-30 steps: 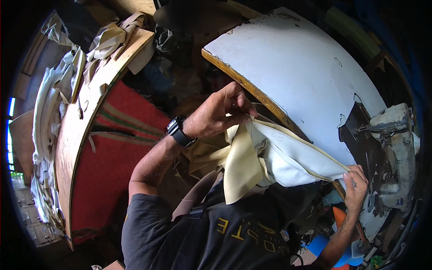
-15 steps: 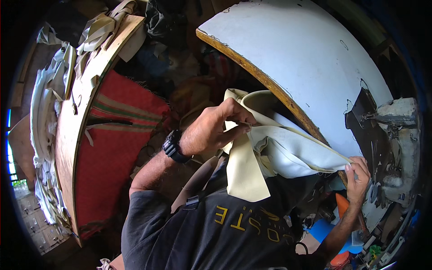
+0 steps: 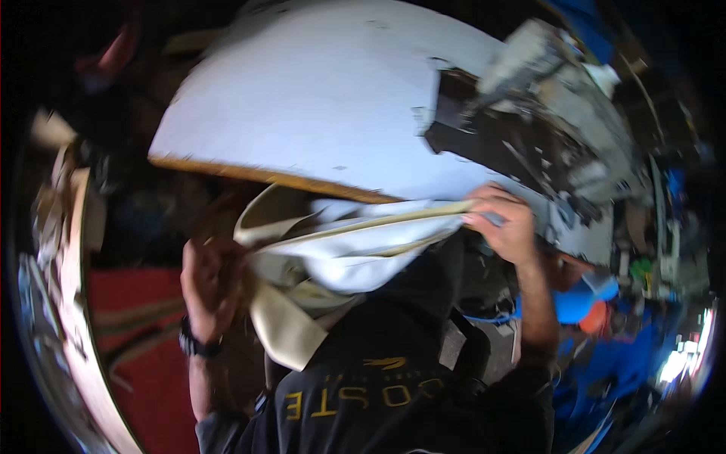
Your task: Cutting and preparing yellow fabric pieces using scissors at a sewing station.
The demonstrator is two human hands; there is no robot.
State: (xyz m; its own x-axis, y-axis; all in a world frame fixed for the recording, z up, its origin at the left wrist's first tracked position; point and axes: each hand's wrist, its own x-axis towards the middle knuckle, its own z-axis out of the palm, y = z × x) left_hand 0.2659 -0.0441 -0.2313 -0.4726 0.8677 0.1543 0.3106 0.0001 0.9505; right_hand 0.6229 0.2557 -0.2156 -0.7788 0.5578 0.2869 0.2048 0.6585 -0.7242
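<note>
A cream piece of leatherette (image 3: 291, 325) with a white backing is stretched between my two hands, just in front of a white tabletop. My left hand (image 3: 212, 280), with a black watch at the wrist, is closed on its left end; motion smears the fingers. At the other end my right hand (image 3: 505, 223) pinches the edge between thumb and fingers. The seamed edge runs nearly straight from hand to hand, and the rest hangs in loose folds, partly against my dark shirt.
The white tabletop (image 3: 318, 98) has a worn wooden front edge. A worn grey sewing machine (image 3: 582, 113) stands on its right side beside a dark plate (image 3: 484, 121). Left are a wooden board (image 3: 79, 303) and red striped cloth (image 3: 144, 378). A blue container (image 3: 578, 299) sits lower right.
My view has swung right, so the table and machine appear further left. The leatherette's edge is now pulled straighter between my hands, and my left hand is farther from my right.
</note>
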